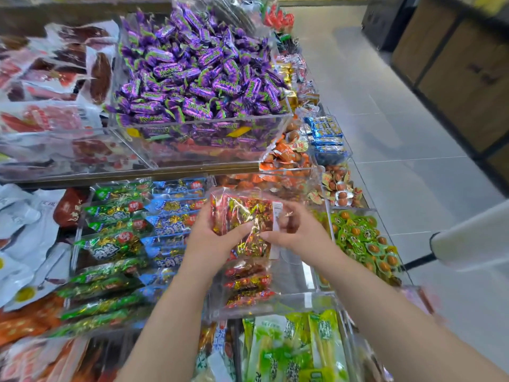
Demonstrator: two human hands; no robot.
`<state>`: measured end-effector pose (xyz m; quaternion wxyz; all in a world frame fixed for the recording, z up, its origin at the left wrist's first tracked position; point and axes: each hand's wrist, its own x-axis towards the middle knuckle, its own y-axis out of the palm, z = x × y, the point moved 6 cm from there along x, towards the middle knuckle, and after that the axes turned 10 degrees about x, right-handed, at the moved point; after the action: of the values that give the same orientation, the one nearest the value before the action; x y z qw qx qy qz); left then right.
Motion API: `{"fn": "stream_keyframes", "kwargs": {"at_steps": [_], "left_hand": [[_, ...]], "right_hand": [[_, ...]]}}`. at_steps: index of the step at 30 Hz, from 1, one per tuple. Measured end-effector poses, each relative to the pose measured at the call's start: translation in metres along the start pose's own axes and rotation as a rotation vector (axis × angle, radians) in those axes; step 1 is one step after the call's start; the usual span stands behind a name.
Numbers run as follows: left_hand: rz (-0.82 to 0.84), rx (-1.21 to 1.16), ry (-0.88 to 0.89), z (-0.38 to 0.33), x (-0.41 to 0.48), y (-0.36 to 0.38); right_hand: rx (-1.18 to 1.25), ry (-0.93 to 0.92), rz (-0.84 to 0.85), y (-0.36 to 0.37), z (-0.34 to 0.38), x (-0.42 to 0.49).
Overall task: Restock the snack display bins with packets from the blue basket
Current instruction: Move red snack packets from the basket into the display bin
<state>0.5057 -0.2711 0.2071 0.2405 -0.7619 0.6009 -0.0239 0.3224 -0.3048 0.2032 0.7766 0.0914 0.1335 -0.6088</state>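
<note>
Nearest, at the front edge of the display (137, 175), green stick packets (289, 351) upright. Beyond, left hand (209, 239) and right hand (298, 232) both clamped on one red-gold packet (243, 213), above a clear bin (298, 274) with about four red packets (248, 282). Farthest, purple sweets (192, 64) heaped in an upper bin (209, 146).

This is a shop, a snack aisle. Clear acrylic bins (201, 122) at twelve o'clock brim with purple-wrapped sweets (192, 70). A grey tiled floor (385, 139) runs past at two o'clock toward wooden display units (457, 78).
</note>
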Motion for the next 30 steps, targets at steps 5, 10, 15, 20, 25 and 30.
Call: {"fn": "stream_keyframes", "kwargs": {"at_steps": [5,10,15,20,25,30], "left_hand": [[-0.032,-0.115,-0.127,0.006,-0.007,0.003],[0.149,-0.36,-0.378,0.01,-0.021,0.004],[0.275,-0.367,-0.348,0.005,-0.033,0.005],[0.189,-0.257,-0.209,0.005,-0.034,-0.004],[0.206,-0.041,-0.04,0.0,-0.032,-0.002],[0.216,0.032,-0.015,0.006,-0.035,0.015]], "right_hand": [[0.086,-0.181,-0.232,-0.023,0.0,-0.02],[-0.557,-1.041,-0.075,-0.002,0.048,-0.065],[-0.922,-1.421,0.042,0.029,0.036,-0.095],[-0.873,-1.185,0.216,0.026,0.033,-0.091],[-0.829,-0.515,0.169,0.011,0.029,-0.057],[-1.087,-0.263,0.221,0.011,0.017,-0.037]]}}
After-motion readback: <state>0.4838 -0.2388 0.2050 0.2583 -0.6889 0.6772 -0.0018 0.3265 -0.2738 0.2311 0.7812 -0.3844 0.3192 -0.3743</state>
